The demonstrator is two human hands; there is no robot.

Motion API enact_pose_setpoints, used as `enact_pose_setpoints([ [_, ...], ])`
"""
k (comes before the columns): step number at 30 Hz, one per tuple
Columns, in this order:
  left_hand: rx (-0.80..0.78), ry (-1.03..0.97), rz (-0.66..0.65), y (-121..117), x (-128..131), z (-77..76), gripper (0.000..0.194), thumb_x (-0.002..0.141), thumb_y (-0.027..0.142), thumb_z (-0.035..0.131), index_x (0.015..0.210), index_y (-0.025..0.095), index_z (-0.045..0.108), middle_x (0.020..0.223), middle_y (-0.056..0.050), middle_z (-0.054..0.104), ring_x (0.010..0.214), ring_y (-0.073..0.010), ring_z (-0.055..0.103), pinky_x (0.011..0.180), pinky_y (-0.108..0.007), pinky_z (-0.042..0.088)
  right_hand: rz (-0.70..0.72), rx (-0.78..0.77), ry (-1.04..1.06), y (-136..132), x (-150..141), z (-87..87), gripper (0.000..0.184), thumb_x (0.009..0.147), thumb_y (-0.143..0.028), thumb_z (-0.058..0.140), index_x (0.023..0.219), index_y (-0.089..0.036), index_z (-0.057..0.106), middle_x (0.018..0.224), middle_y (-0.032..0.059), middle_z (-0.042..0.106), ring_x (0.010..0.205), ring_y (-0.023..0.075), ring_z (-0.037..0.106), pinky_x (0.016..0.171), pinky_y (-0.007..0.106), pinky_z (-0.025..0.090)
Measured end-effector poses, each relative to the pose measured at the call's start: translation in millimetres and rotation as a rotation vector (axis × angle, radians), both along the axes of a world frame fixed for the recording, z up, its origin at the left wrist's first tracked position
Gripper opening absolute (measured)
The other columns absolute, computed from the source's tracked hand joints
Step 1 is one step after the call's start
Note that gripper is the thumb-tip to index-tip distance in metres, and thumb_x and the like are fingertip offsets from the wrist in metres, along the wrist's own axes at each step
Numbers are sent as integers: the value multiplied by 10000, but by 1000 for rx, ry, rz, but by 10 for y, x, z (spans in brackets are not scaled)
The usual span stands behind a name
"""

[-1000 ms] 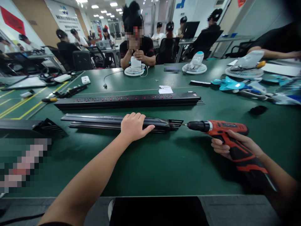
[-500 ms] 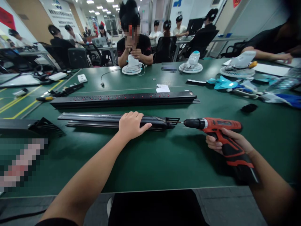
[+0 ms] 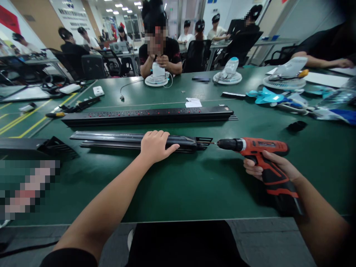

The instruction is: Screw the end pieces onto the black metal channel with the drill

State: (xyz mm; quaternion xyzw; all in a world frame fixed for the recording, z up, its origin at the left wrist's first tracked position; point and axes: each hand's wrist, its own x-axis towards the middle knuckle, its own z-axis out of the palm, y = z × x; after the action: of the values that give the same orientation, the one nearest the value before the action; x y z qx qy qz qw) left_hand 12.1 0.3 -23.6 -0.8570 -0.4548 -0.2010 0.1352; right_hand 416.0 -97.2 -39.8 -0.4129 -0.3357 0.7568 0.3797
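Note:
My left hand (image 3: 155, 146) is wrapped over a long black metal housing (image 3: 111, 138) lying on the green table, its thumb pointing right. In my right hand (image 3: 278, 167) is a red and black cordless drill (image 3: 264, 146), gripped by its handle. The drill points left, and its thin bit (image 3: 213, 143) reaches the slotted bracket (image 3: 204, 142) at the housing's right end. Whether the bit's tip sits in a screw is too small to tell. Behind the housing lies a long black power strip (image 3: 147, 115) with a row of outlets and red marks.
Across the table a person (image 3: 161, 55) sits behind a white fan (image 3: 157, 76). More fan parts (image 3: 227, 74) and blue fan blades (image 3: 268, 96) lie at the right. A screwdriver (image 3: 55, 115) and another black housing (image 3: 22, 146) are at the left; scraps of paper (image 3: 193, 103) lie behind the strip.
The camera view has shifted slightly. Both hands keep their grip, and the drill stays at the housing's right end. The person across has lowered their hands a little.

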Motion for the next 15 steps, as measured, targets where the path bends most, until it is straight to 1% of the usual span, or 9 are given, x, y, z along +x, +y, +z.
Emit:
enact_pose_setpoints([
  [3, 7, 0, -10, 2, -8, -10, 642, 970, 734, 423, 1097, 174, 711, 977, -98, 749, 908, -294, 675, 893, -459, 473, 3, 2, -7, 1, 16, -12, 357, 674, -574, 520, 780, -234, 530, 634, -22, 424, 496, 83, 309, 401, 223, 324],
  [6, 8, -7, -14, -1, -12, -21, 647, 966, 740, 426, 1109, 177, 710, 986, -106, 744, 920, -299, 674, 873, -451, 473, 28, 3, -9, 2, 47, -39, 362, 685, -579, 500, 784, -232, 528, 629, -26, 406, 503, 88, 308, 406, 228, 314],
  [10, 25, -25, -16, -9, -12, -31, 640, 966, 742, 427, 1107, 188, 713, 1074, -124, 728, 987, -307, 666, 854, -435, 477, 20, 28, -30, 1, 83, -77, 369, 696, -586, 477, 820, -242, 525, 670, -18, 429, 507, 92, 304, 414, 242, 305],
  [12, 23, -31, -17, -8, -14, -35, 646, 969, 743, 421, 1112, 186, 714, 1097, -127, 722, 1004, -309, 660, 857, -435, 477, 21, 40, -40, 1, 84, -74, 370, 696, -588, 478, 825, -245, 527, 679, -16, 437, 506, 93, 302, 419, 247, 305],
  [15, 13, -28, -14, 0, -17, -40, 653, 968, 747, 416, 1124, 184, 711, 1060, -121, 726, 974, -302, 657, 857, -438, 472, 51, 39, -44, -2, 56, -33, 380, 692, -599, 478, 799, -238, 533, 641, -20, 430, 500, 94, 304, 417, 245, 303],
])
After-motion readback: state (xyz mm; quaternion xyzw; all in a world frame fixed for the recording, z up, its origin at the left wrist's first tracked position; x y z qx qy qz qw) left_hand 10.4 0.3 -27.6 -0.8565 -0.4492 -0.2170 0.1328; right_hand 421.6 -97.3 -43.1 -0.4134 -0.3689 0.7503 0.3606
